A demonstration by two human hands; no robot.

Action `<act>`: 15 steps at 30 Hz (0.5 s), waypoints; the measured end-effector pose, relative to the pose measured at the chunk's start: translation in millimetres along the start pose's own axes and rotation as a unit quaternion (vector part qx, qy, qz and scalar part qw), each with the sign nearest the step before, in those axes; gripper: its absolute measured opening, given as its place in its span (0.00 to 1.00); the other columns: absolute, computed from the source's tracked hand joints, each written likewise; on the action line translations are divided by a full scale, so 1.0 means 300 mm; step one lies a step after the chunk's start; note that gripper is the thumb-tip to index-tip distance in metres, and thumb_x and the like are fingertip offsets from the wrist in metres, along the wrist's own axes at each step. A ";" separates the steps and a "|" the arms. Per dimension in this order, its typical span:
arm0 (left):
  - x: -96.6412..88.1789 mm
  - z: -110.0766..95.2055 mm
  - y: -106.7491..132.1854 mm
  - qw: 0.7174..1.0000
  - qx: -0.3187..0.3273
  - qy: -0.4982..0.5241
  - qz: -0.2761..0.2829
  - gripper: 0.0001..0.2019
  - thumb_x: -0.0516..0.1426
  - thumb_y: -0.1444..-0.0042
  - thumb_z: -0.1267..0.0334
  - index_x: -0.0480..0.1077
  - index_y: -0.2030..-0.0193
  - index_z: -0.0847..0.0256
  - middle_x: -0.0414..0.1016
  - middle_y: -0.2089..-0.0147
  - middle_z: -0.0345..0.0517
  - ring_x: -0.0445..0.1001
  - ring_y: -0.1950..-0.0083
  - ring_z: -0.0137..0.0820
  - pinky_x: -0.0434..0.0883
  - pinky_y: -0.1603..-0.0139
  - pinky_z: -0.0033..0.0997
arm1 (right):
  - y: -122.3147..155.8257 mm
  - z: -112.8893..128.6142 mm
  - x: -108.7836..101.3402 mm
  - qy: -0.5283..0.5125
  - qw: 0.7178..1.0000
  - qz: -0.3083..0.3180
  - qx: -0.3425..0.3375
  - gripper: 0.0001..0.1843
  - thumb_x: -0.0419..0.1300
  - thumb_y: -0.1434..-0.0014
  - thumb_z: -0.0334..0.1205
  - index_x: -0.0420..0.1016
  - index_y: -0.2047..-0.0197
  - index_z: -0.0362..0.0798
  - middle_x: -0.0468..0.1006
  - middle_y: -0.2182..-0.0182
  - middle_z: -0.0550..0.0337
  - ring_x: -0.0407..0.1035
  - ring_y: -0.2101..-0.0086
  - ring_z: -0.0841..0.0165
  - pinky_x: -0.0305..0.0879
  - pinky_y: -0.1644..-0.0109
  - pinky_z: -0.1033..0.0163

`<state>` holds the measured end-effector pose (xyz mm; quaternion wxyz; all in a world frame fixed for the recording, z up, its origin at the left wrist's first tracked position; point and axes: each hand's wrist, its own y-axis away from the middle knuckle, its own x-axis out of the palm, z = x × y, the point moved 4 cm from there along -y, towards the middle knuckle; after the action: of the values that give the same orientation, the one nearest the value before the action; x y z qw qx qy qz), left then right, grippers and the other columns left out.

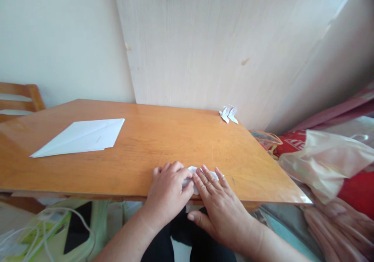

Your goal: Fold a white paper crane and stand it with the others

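Your piece of folded white paper (192, 169) lies at the lower centre of the frame, on the near edge of the wooden table (163, 131), mostly covered by your 2 hands. Your left hand (168, 193) is curled at its left end; whether it pinches the paper you cannot tell. Your right hand (217, 203) is spread, fingers nearly straight on top, thumb apart, gripping nothing. The step in hand looks like pressing a fold flat; the next move calls for your left fingers steadying the paper while your right applies even pressure.
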<state>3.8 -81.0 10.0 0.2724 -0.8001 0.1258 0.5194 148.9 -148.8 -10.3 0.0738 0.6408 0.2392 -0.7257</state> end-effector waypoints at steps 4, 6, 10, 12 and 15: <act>0.005 0.003 0.002 1.000 -0.008 -0.003 -0.008 0.05 0.56 0.37 0.60 0.72 0.58 0.54 0.75 0.55 0.44 0.71 0.49 0.41 0.60 0.52 0.42 | 0.000 0.004 -0.004 0.000 1.000 -0.002 -0.011 0.50 0.51 0.36 0.69 0.42 0.23 0.46 0.53 0.28 0.46 0.43 0.29 0.50 0.40 0.26 0.38; 0.005 0.003 0.006 1.000 -0.008 -0.002 -0.010 0.04 0.56 0.37 0.61 0.71 0.59 0.55 0.75 0.55 0.45 0.71 0.49 0.41 0.60 0.52 0.43 | 0.000 0.004 -0.002 -0.002 1.000 0.003 -0.010 0.52 0.50 0.37 0.70 0.41 0.23 0.47 0.53 0.28 0.46 0.43 0.29 0.50 0.39 0.26 0.38; -0.003 0.002 0.018 1.000 -0.002 0.003 -0.006 0.02 0.55 0.39 0.64 0.67 0.60 0.57 0.74 0.56 0.44 0.70 0.51 0.41 0.60 0.51 0.43 | 0.000 0.001 0.004 -0.011 1.000 0.007 -0.007 0.52 0.51 0.37 0.70 0.40 0.23 0.47 0.53 0.28 0.46 0.43 0.29 0.50 0.39 0.27 0.38; -0.009 0.000 0.024 1.000 0.003 0.002 0.000 0.01 0.55 0.40 0.64 0.66 0.62 0.57 0.74 0.57 0.44 0.69 0.51 0.41 0.60 0.51 0.43 | 0.001 0.001 0.006 -0.012 1.000 0.002 -0.007 0.52 0.53 0.38 0.68 0.40 0.23 0.47 0.52 0.28 0.46 0.44 0.29 0.50 0.39 0.27 0.37; -0.016 -0.002 0.030 1.000 0.008 -0.002 0.005 0.03 0.55 0.39 0.62 0.66 0.63 0.57 0.73 0.58 0.44 0.69 0.52 0.41 0.60 0.51 0.43 | 0.001 0.000 0.008 -0.012 1.000 -0.003 -0.006 0.53 0.57 0.39 0.66 0.40 0.23 0.48 0.53 0.28 0.47 0.45 0.29 0.49 0.40 0.27 0.37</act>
<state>-2.1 -89.0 11.7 0.2766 -0.7961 0.1328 0.5216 148.5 -148.7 -12.8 0.0784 0.6307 0.2444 -0.7324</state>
